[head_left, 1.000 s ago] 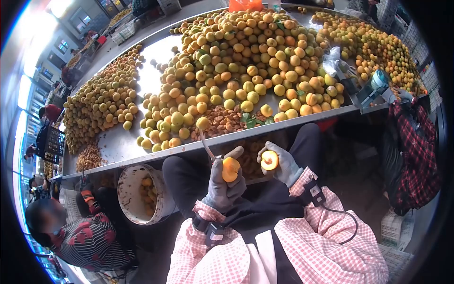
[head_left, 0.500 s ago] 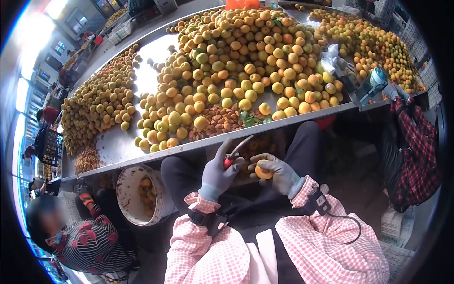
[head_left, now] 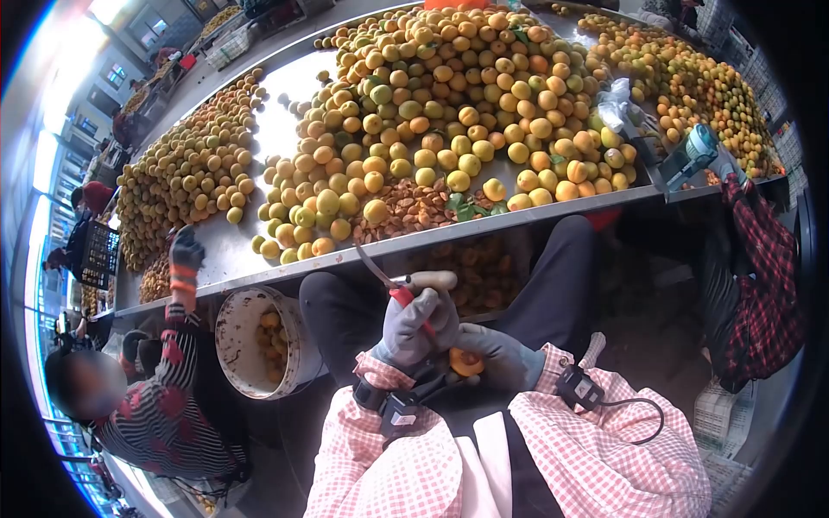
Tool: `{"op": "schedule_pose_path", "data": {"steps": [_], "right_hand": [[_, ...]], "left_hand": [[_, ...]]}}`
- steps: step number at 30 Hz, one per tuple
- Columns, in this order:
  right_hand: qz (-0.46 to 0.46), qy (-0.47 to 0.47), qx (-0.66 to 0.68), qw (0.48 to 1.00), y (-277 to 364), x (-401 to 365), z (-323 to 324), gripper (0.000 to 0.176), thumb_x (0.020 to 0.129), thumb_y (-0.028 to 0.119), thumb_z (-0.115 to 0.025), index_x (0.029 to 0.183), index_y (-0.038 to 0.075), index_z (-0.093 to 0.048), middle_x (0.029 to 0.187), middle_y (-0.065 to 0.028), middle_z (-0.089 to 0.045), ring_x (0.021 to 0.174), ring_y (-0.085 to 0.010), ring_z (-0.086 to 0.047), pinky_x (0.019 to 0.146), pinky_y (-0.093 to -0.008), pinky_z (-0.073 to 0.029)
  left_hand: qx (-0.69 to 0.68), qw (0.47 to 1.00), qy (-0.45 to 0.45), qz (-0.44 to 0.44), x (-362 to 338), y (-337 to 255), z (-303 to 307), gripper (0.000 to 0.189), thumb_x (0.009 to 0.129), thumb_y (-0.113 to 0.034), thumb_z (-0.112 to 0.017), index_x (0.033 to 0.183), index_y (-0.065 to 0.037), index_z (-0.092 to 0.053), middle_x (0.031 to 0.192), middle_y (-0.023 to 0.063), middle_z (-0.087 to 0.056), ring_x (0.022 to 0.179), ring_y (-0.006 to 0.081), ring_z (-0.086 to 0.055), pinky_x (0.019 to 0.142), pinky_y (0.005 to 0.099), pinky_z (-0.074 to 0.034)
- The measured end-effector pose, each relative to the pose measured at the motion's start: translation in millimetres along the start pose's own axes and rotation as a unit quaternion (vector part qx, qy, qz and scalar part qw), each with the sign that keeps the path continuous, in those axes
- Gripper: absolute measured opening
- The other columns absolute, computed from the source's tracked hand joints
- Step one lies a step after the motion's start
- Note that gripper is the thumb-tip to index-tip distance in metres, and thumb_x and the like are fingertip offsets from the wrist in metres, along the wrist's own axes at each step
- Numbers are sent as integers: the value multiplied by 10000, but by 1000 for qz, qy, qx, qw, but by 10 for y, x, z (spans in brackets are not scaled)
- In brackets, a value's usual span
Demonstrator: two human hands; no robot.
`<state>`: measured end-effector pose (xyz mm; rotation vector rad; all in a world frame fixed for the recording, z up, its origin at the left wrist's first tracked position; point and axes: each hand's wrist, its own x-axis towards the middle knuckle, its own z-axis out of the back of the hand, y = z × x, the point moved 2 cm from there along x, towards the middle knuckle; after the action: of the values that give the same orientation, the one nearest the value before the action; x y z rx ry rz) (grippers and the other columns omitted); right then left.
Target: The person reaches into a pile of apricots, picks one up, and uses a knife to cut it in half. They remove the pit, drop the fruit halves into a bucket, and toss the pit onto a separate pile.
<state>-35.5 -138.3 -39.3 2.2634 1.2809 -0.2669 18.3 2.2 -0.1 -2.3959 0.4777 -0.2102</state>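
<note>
My left hand (head_left: 419, 324), in a grey glove, is closed around the red handle of a curved knife (head_left: 378, 269), its blade pointing up and left. The left index finger is stretched out to the right above the handle. Close beside and slightly lower, my right hand (head_left: 503, 356), also gloved, grips an orange apricot (head_left: 466, 363), which looks cut open. Some right fingertips are hidden behind the fruit and the left hand. Both hands are over my lap, below the edge of the metal table (head_left: 324, 266). Brown apricot pits (head_left: 406, 210) lie on the table beyond them.
A large heap of apricots (head_left: 440, 112) covers the table. A white bucket (head_left: 226, 345) with fruit stands left of my knee. Halved fruit (head_left: 475, 281) lies beneath the table edge. A co-worker (head_left: 168, 380) sits left; another person's plaid sleeve (head_left: 760, 259) is right.
My hands have come lower and closer together. The knife's blade has swung from pointing right to pointing up-left. The left co-worker's gloved hand has reached up over the table.
</note>
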Motion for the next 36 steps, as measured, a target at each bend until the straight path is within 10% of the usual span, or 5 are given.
{"op": "schedule_pose_path", "data": {"steps": [9, 11, 18, 26, 36], "right_hand": [[125, -213, -279, 928, 107, -44, -66, 315, 951, 373, -546, 1082, 88, -573, 945, -56, -599, 775, -128, -578, 642, -264, -511], [33, -67, 33, 997, 10, -11, -59, 338, 981, 349, -492, 1096, 41, -570, 887, -45, -627, 761, -107, -574, 638, -234, -454], [66, -58, 36, 995, 49, -25, -74, 375, 999, 359, -422, 1149, 41, -555, 951, -94, -628, 765, -140, -581, 623, -243, -449], [11, 27, 31, 999, 67, -137, -164, 387, 882, 215, -653, 1200, 57, -501, 1008, -86, -577, 784, -155, -582, 605, -245, -448], [91, -41, -130, 986, 216, -234, -436, 504, 844, 35, -688, 1268, 59, -417, 1107, -80, -563, 895, -160, -623, 804, -291, -530]], "left_hand": [[-42, 964, -254, -72, 105, 20, 62, 338, 999, -339, -454, 1183, -73, -551, 704, -30, -483, 439, 42, -323, 392, 191, -272], [-23, 975, -206, -82, 71, -14, 64, 334, 999, -337, -457, 1170, -67, -554, 679, -33, -476, 404, 36, -290, 366, 189, -247], [25, 991, -51, -122, -31, -141, -88, 314, 988, -329, -490, 1034, -35, -589, 606, -16, -473, 359, 43, -297, 336, 194, -242], [-25, 989, 97, -108, -6, -214, -215, 304, 975, -329, -523, 904, -34, -547, 587, 0, -473, 354, 47, -335, 337, 203, -262], [88, 985, -48, -139, -13, -247, -295, 380, 838, -172, -685, 1134, 14, -534, 783, 96, -590, 599, 172, -571, 525, 242, -469]]}}
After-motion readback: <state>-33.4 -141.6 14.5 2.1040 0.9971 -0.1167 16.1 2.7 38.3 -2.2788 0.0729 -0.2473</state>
